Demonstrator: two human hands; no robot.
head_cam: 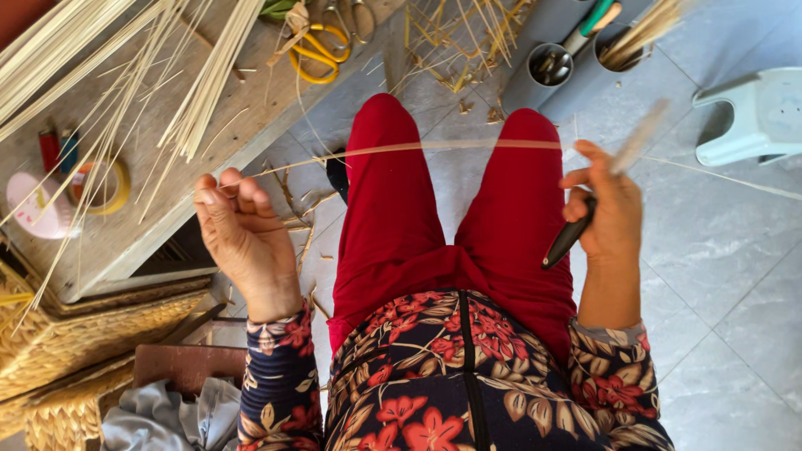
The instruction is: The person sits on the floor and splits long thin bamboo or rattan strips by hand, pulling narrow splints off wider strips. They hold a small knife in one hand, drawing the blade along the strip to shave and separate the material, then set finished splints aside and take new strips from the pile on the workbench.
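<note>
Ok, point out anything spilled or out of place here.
Straw-coloured scraps litter the grey tiled floor beside the wooden bench and beyond the knees. Loose strips splay unevenly over the bench edge. Nothing else stands out.

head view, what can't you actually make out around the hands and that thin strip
- Knife blade: motion-blurred above the right hand; only the black handle is sharp.
- Thin strip: its far end runs off the right edge.
- Left hand: curled fingers hide its hold on the strip.
- Grey cups: contents cut off by the top edge.
</note>
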